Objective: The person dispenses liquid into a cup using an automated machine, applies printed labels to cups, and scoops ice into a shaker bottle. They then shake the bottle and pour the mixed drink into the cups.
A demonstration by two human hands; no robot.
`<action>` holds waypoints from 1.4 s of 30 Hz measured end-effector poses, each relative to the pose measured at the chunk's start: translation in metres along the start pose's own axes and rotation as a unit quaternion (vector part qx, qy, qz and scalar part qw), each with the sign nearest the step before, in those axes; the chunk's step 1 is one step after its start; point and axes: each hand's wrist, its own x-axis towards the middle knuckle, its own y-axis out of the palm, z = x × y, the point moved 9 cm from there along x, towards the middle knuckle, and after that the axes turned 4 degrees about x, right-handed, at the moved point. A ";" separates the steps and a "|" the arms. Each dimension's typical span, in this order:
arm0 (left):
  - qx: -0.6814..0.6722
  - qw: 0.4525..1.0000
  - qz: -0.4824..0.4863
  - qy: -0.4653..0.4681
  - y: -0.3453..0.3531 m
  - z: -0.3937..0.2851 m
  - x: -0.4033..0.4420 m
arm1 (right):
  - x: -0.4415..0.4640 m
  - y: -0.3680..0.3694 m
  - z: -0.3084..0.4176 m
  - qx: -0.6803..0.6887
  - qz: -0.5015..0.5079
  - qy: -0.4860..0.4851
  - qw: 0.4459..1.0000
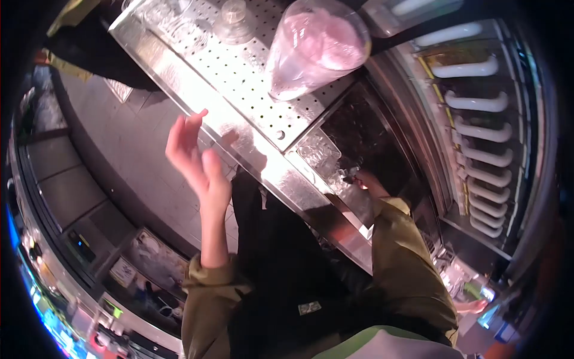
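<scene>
Counter (pixel 279 172) shiny metal; left hand (pixel 194 170) beside, fingers (pixel 179 130) curved.

Both the left hand (pixel 200 161) and the right hand (pixel 371 183) are bare. The left sleeve (pixel 206 311) and right sleeve (pixel 409 260) are olive-brown, loose and creased, the left one ending in a thick folded cuff (pixel 210 272). Between them hangs black cloth (pixel 278 257) bearing a small, pale, patterned rectangular patch (pixel 310 308). At the near edge, a green band (pixel 372 334) borders pale grey fabric (pixel 391 348).
</scene>
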 end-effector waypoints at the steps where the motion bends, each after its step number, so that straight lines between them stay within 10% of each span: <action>1: 0.023 1.000 -0.004 0.009 -0.014 0.005 -0.017 | 0.010 0.012 0.001 -0.011 0.009 0.007 1.000; 21: 0.128 0.967 0.004 -0.219 -0.068 0.086 -0.190 | 0.128 0.064 0.057 0.074 0.130 -0.024 0.988; 36: 0.074 0.977 0.016 -0.202 -0.048 0.059 -0.153 | -0.011 0.045 0.059 0.281 0.268 -0.015 0.921; 42: 0.048 0.978 0.020 -0.201 -0.044 0.047 -0.123 | -0.069 0.026 0.058 0.277 0.157 0.054 0.946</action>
